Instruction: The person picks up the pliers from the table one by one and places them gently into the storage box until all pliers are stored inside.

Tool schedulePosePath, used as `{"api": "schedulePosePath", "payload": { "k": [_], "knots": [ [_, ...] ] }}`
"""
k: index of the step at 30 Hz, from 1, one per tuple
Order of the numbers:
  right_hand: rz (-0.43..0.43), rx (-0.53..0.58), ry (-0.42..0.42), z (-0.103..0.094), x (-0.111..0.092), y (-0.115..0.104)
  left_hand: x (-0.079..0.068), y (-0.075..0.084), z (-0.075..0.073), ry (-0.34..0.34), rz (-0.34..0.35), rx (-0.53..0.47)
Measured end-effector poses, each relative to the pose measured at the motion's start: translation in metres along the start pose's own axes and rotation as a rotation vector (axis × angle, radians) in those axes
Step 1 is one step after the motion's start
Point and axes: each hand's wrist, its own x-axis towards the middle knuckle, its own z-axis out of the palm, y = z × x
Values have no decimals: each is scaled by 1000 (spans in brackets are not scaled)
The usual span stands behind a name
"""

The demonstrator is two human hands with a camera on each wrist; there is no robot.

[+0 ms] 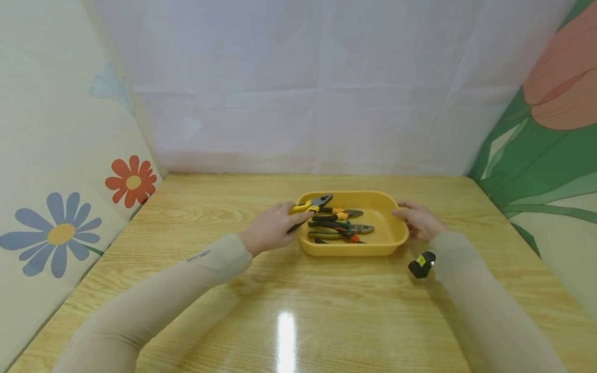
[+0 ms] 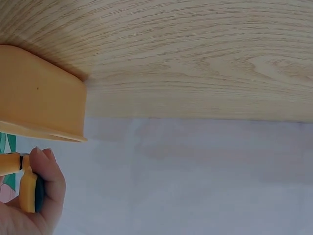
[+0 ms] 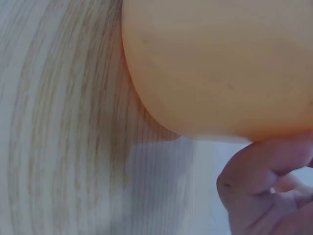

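Note:
My left hand grips a pair of pliers by its yellow-and-black handles, the grey head pointing right over the left end of a yellow plastic basin. In the left wrist view, curled fingers wrap the yellow handle beside the basin's outer wall. At the basin's right end, my right hand holds the rim, thumb on top and fingers outside below. Inside lie several more pliers: one with orange-and-black handles, one with dark green handles. Some handles overlap, partly hidden.
The basin stands on a wood-grain table. A small black object with a yellow patch is beside my right wrist; its kind is unclear. A white sheet hangs behind the table, and flower-patterned panels flank it.

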Motion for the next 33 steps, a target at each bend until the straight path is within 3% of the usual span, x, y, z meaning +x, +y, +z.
{"api": "schedulePosePath", "payload": {
  "k": [11,21,33],
  "knots": [
    [-1,-2,2,0,1,0,10,4,-4,-80,-2,-7],
    [-6,-6,-1,0,1,1,17,5,2,-75,52,23],
    [5,-9,5,1,-1,-1,31,9,2,-140,85,66]
  ]
}}
